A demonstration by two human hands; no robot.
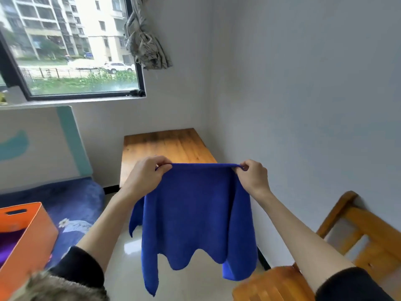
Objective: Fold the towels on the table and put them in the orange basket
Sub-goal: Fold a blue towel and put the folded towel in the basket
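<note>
Blue towel (196,216): held up in the air in front of the person, between the camera and the wooden table (167,146); top edge stretched level between both hands, the rest hanging free in soft folds, lower hem wavy, one corner drooping lowest at the left.

Left hand (147,173): fingers curled, pinching the towel's upper left corner.

Right hand (252,175): fingers curled, pinching the upper right corner.

Both forearms bare, dark sleeves (80,266) pushed up towards the elbows.

Table: stands against the wall in the corner of the room, below and beyond the hands; its visible top is bare wood.

Orange basket (32,233): at lower left, well apart from the towel, a slot handle in its wall, something purple inside.

Wooden chair (355,231): at lower right, against the wall.

Blue rug (76,203): on the floor beside the basket.

Window (71,46): upper left, knotted curtain (145,42) at its right edge.
</note>
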